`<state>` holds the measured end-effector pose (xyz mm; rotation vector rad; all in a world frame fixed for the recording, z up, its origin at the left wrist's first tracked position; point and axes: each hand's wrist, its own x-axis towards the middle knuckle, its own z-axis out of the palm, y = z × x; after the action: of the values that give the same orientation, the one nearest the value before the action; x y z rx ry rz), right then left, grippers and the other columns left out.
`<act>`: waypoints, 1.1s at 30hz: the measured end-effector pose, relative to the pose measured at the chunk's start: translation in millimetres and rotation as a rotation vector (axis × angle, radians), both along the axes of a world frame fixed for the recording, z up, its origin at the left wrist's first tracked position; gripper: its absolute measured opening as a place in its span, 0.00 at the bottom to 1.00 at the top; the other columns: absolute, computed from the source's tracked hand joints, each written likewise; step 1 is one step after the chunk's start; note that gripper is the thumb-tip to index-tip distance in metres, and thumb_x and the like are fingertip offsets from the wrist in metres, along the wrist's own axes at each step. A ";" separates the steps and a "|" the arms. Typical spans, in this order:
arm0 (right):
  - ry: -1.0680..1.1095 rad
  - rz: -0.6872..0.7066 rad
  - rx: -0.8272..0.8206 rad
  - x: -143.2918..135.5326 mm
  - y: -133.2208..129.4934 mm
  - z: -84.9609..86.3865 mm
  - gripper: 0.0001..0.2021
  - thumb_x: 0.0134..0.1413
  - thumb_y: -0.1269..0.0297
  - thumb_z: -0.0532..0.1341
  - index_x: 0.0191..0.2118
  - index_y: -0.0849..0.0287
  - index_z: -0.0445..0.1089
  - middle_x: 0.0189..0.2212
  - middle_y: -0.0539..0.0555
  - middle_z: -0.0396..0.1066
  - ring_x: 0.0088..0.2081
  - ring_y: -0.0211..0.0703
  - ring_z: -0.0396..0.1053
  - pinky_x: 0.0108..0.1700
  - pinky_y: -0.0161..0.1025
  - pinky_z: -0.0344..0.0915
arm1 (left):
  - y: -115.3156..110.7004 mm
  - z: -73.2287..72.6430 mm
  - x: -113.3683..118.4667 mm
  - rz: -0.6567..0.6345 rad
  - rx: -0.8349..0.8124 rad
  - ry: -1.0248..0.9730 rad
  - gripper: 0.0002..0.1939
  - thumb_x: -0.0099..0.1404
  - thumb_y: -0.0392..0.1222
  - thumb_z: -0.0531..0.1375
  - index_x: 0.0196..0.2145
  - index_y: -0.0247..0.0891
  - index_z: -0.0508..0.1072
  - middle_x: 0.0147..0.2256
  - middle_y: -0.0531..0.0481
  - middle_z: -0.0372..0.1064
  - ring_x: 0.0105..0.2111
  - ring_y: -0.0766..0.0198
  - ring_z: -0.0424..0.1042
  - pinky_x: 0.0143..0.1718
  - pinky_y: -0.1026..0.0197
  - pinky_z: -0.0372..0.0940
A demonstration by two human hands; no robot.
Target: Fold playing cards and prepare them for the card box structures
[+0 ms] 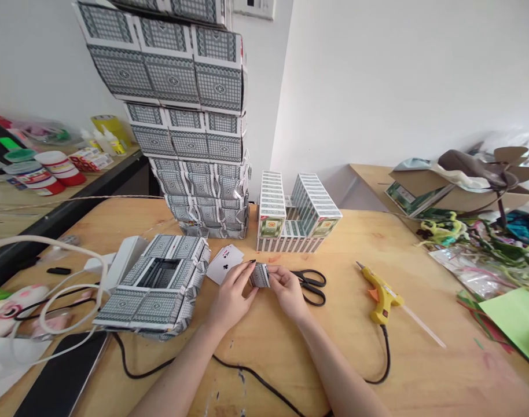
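Observation:
At the middle of the wooden table, my left hand (235,289) and my right hand (287,288) hold a small grey-patterned folded card piece (260,275) between them, fingers closed on its two sides. Loose playing cards (221,270) lie just left of it, an ace of clubs on top. Black-handled scissors (312,286) rest beside my right hand, their blades partly hidden. A yellow glue gun (381,295) with a clear glue stick lies farther right. Left of my hands sits a card-covered block (160,289) with a rectangular opening.
A tall stack of card-covered modules (199,139) rises behind. Card boxes (294,217) stand at the table's back. Black cable (256,376) crosses the front beneath my forearms. A phone (65,376) and white cable lie left; yarn (444,229) and green paper (516,324) lie right.

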<state>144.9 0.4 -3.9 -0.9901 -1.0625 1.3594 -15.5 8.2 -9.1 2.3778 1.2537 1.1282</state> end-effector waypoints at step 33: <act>-0.339 -0.230 0.037 0.8 -0.4 -7.3 0.17 0.52 0.48 0.56 0.27 0.59 0.65 0.22 0.50 0.67 0.25 0.39 0.64 0.27 0.33 0.61 | -5.9 1.5 11.3 -0.100 0.002 0.038 0.31 0.57 0.37 0.58 0.58 0.40 0.57 0.43 0.44 0.62 0.43 0.58 0.65 0.44 0.56 0.66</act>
<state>145.6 0.0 -11.2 -1.3030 -1.1766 1.0032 -4.2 2.4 -7.6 2.4444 1.1309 1.0604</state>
